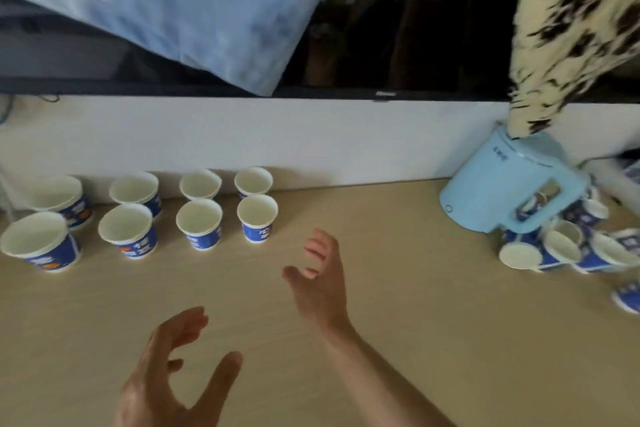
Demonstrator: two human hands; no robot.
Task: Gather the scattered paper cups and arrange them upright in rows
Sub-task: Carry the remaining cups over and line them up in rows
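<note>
**Both hands empty; eight cups set, pile waiting at right**

Right hand [320,282]: fingers spread and loosely curled, holding nothing, above bare tabletop [398,305] just in front of the end of the rows. Left hand [173,367]: also spread wide, empty, nearer the body.

Outward, left: eight paper cups upright in two rows of four against the white wall strip [311,139]; last cup in the near row [257,217], last in the far row [253,181].

Outward, right: fallen cups in a pile [554,250], on their sides, mouths facing various ways, tight against the base of a light blue kettle [502,191] that looks tilted. One more lies at the frame edge [627,296].

Judgement: next step is fetching from the pile. Take an outer cup first, gripping around the wall, not the rim, so it does not crush. Avoid nudging the kettle. Set it down beside the row ends, keeping the spacing.
</note>
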